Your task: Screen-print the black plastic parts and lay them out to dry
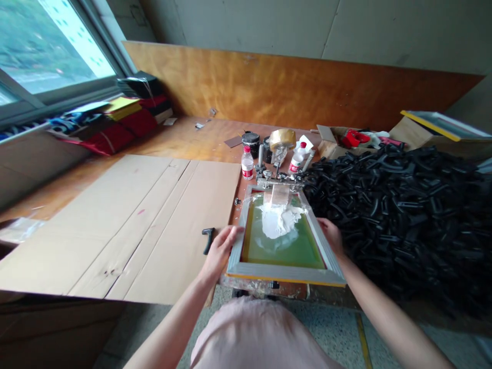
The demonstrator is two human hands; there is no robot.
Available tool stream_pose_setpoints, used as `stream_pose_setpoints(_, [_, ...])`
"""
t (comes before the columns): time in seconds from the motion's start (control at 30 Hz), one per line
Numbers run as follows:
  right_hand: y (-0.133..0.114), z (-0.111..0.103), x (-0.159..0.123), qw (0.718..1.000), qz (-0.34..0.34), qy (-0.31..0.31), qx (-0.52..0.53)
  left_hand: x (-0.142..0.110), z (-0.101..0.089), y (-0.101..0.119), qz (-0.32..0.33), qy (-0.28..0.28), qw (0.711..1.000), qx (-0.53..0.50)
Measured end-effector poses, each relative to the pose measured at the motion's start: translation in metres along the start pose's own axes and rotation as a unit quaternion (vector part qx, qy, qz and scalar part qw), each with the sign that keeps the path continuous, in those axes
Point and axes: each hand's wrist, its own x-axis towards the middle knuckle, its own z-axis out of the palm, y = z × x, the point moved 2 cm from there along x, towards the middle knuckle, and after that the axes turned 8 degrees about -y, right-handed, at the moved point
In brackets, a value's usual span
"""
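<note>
A screen printing frame [238, 251] with grey taped edges and a green mesh lies in front of me, clamped at its far end. White ink [274, 225] is heaped on the upper part of the mesh, around a wooden-handled squeegee [280, 196]. My left hand [221, 248] has its fingers closed at the frame's left side. At the right side, my right hand [331, 234] also closes on the frame, its fingers partly hidden by the edge. A curved black plastic piece [208, 240] lies on the cardboard just left of my left hand.
Flat cardboard [154, 225] covers the table's left side. A large heap of black plastic pieces [400, 215] rises on the right. Behind the metal clamp [279, 182] stand two red-capped bottles [247, 164], a black tub [250, 144] and a tape roll [282, 138].
</note>
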Motion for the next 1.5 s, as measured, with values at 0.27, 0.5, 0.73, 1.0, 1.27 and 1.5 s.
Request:
stream_pose_setpoints(0.27, [-0.104, 0.03, 0.066, 0.967, -0.173, -0.097, -0.16, 0.018, 0.0, -0.091, -0.072, 0.015, 0.994, 0.08])
stream_pose_setpoints(0.5, [-0.111, 0.05, 0.014, 0.915, -0.233, -0.24, -0.226, 0.023, -0.002, -0.106, -0.076, 0.0, 0.995, 0.066])
stream_pose_setpoints(0.73, [-0.115, 0.03, 0.011, 0.896, -0.288, -0.291, -0.17, 0.018, 0.002, -0.094, -0.075, -0.014, 0.997, 0.028])
stream_pose_setpoints(1.0, [-0.108, 0.042, -0.012, 0.903, -0.294, -0.273, -0.151, 0.017, 0.003, -0.092, -0.077, -0.004, 0.997, 0.01])
stream_pose_setpoints(1.27, [-0.122, -0.01, 0.094, 0.983, -0.098, -0.121, -0.101, 0.001, 0.0, -0.027, -0.071, -0.036, 0.995, -0.053])
stream_pose_setpoints(1.5, [-0.033, -0.031, 0.078, 0.996, 0.082, -0.007, -0.022, 0.038, 0.011, 0.085, 0.138, 0.006, 0.985, -0.106])
